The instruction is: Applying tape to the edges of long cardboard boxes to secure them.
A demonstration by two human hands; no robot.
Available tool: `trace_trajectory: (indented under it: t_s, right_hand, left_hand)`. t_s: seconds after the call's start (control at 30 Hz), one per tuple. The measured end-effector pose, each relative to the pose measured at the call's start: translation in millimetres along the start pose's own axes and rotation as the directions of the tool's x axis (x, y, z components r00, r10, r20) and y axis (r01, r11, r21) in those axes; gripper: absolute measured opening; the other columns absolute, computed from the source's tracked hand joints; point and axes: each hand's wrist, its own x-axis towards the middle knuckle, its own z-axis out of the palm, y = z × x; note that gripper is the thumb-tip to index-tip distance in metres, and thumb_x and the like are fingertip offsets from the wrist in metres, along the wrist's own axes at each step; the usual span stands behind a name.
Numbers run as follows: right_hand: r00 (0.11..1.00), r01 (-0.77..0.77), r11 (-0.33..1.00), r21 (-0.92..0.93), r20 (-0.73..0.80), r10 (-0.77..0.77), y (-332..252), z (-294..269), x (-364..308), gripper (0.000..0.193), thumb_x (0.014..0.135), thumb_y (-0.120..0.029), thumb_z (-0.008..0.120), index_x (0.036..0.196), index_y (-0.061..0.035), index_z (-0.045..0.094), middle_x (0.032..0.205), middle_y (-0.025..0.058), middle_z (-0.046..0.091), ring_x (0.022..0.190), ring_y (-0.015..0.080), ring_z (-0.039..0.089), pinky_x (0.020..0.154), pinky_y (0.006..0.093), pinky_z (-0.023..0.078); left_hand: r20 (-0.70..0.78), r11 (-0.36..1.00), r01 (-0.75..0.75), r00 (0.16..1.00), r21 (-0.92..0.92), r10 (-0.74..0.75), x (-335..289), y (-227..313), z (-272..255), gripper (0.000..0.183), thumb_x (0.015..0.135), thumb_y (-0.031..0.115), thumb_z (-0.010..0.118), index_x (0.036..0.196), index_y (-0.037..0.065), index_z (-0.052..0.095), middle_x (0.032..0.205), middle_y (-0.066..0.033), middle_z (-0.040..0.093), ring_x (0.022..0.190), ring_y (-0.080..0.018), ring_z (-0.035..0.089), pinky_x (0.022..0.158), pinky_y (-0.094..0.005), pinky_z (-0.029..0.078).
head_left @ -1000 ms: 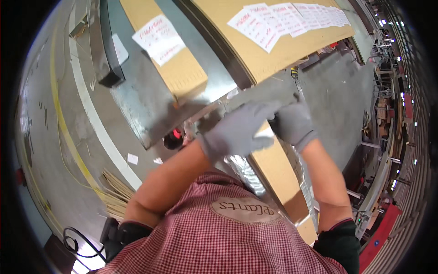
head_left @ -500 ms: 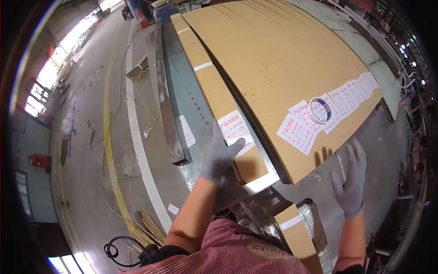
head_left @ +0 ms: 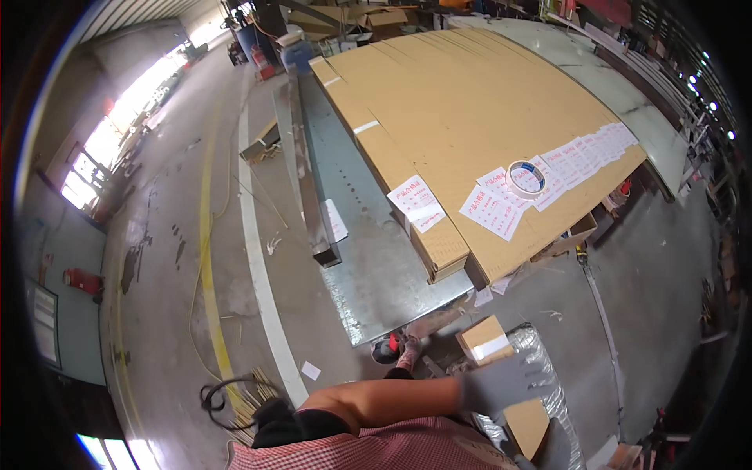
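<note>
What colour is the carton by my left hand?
Tan; the carton shows best in the head view.

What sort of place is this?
Probably a factory or workshop packing area: large cardboard-covered panel, tape roll lying on printed slips, and a yellow line painted along the floor.

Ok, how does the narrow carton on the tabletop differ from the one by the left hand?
The tabletop carton bears a printed sheet; the lower carton shows none on its visible part. The left hand partly hides the lower carton; no hand covers the tabletop carton. The tabletop carton lies along a larger carton, the lower carton beside silver wrapping. Both are tan with white tape.
</note>
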Motion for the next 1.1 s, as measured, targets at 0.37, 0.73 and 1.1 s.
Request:
trace_trajectory:
  t_s: [0.37,0.73,1.1]
  right_hand:
    - [0.993,0.051,0.974,-0.219,-0.09,-0.073,-0.3,-1.6,-109.4,0.074,0.085,-0.035,0.07,0.138,0.0073,0.041,0.127,0.0301,0.053,0.114,0.0445,0.053,0.097,0.0489,0.042]
    - [0.928,0.333,0.938,0.096,-0.209,-0.308,-148.5,37.5,155.3,0.082,0.073,-0.031,0.079,0.136,0.0072,0.042,0.114,0.0247,0.058,0.101,0.0367,0.061,0.084,0.0403,0.05]
    - [0.888,-0.43,0.736,0.522,0.392,0.241,132.3,18.2,120.5,0.072,0.083,-0.035,0.074,0.134,0.0082,0.048,0.123,0.0148,0.061,0.111,0.0225,0.058,0.098,0.0356,0.045]
  left_hand:
    - [-0.549,0.349,0.67,0.739,0.655,-0.39,-164.5,-103.2,-188.3,0.05,0.076,0.028,0.067,0.12,0.005,0.055,0.123,-0.023,0.05,0.102,-0.0358,0.056,0.091,-0.0434,0.047]
    - [-0.421,0.652,0.717,0.527,-0.246,-0.739,-154.0,-90.8,-125.8,0.07,0.089,0.041,0.06,0.139,-0.004,0.043,0.151,-0.0398,0.015,0.143,-0.0479,0.019,0.116,-0.0443,0.022]
    - [-0.594,0.636,0.614,0.314,-0.468,-0.741,-117.9,-132.4,-123.7,0.068,0.089,0.027,0.063,0.145,-0.002,0.037,0.158,-0.0256,0.013,0.149,-0.0326,0.012,0.118,-0.0362,0.016]
